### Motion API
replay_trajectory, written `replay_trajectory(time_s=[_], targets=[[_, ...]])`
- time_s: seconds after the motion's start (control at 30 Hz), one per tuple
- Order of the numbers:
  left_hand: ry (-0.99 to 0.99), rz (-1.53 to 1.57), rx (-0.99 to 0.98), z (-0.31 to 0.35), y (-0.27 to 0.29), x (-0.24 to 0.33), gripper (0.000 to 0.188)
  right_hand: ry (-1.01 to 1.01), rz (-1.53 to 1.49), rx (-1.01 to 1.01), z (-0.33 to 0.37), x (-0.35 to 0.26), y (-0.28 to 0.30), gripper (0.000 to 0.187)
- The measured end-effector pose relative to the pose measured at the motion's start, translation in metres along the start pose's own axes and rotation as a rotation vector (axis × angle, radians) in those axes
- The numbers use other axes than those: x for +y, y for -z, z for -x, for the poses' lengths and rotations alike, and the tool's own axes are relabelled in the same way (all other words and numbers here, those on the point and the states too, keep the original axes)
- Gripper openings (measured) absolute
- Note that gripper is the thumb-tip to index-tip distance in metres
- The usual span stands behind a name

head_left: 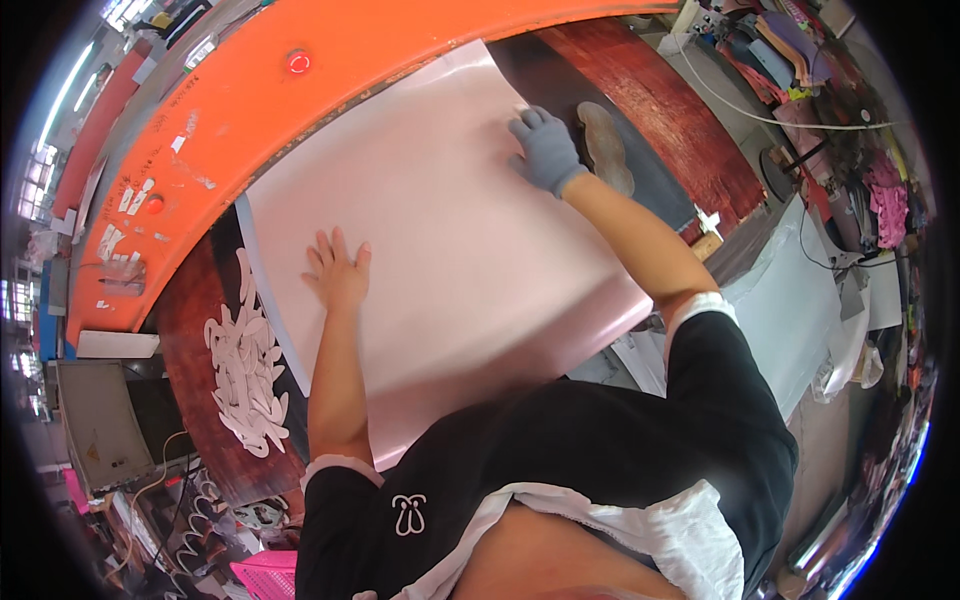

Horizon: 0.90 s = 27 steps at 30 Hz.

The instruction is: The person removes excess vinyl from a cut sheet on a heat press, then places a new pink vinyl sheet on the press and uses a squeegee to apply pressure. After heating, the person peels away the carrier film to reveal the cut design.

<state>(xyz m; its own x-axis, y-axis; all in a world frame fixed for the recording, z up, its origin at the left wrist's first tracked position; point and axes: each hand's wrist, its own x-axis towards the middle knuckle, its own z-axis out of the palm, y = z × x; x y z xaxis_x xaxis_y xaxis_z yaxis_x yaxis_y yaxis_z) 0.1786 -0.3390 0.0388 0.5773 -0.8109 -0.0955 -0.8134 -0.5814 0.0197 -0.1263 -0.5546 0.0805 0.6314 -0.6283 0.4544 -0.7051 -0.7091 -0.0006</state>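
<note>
A large glossy pale pink sheet (450, 220) spreads out in front of me, its near edge hanging toward my body. Bare and flat, my left hand (340, 277) rests on the sheet's left part with the fingers spread. My right hand (548, 152), in a grey glove, lies at the sheet's right edge, thumb apart from the fingers. Just right of that glove, a brownish shoe-sole-shaped piece (605, 150) lies on a dark board (655, 190). It touches neither hand.
An orange machine beam (235, 110) with a red button (298, 62) arches along the far side. White cut-out pieces (245, 375) are heaped on the reddish worktable (190, 340) at left. Plastic-covered sheets (785, 300) stand at right, and a pink basket (268, 575) sits lower left.
</note>
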Motion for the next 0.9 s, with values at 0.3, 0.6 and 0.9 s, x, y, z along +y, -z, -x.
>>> replay_trajectory(time_s=[0.3, 0.6, 0.9], targets=[[-0.027, 0.065, 0.065, 0.010, -0.008, -0.005, 0.071, -0.094, -0.032, -0.264, -0.146, 0.013, -0.113, 0.055], [0.022, 0.078, 0.101, -0.006, -0.010, 0.000, 0.070, -0.181, 0.027, -0.332, -0.188, 0.002, -0.135, 0.055], [0.079, 0.051, 0.062, -0.023, 0.003, 0.008, 0.069, 0.506, -0.486, -0.170, -0.010, -0.038, -0.032, 0.047]])
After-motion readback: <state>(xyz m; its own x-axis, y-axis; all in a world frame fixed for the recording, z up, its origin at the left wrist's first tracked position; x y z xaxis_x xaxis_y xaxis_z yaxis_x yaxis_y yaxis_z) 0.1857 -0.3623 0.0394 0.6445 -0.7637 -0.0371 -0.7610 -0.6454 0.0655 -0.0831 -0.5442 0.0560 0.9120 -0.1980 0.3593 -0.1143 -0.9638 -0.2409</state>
